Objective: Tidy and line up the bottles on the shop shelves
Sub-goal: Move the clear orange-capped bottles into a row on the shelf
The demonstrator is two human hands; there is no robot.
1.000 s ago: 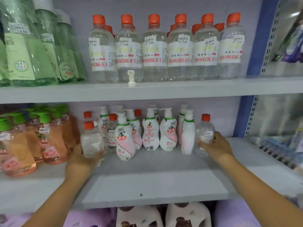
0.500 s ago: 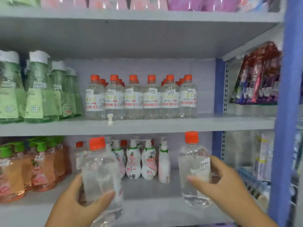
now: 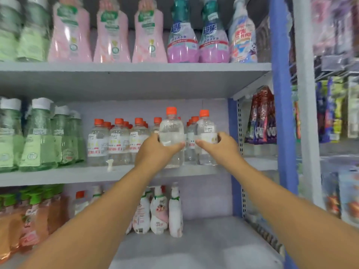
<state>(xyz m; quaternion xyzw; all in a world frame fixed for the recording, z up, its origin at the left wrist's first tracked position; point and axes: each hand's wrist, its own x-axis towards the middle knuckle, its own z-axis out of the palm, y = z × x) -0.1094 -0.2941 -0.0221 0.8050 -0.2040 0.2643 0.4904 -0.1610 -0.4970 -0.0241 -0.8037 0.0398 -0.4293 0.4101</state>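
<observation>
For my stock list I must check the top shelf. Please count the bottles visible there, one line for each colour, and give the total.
Green bottles: 2
Pink bottles: 3
Purple bottles with teal tops: 2
White and blue bottle: 1
Total: 8

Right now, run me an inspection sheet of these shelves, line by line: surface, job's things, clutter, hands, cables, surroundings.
Surface: grey middle shelf, bare strip along its front edge.
Job's things: two clear orange-capped bottles, one in the left hand at, one in the right hand at, both upright by the row of matching bottles.
Clutter: small white cap-like piece loose at the shelf front.
Hands: each shut on its bottle.
Cables: nothing seen.
Surroundings: green bottles left, pink bottles above, pump bottles below, hanging packets right.
</observation>
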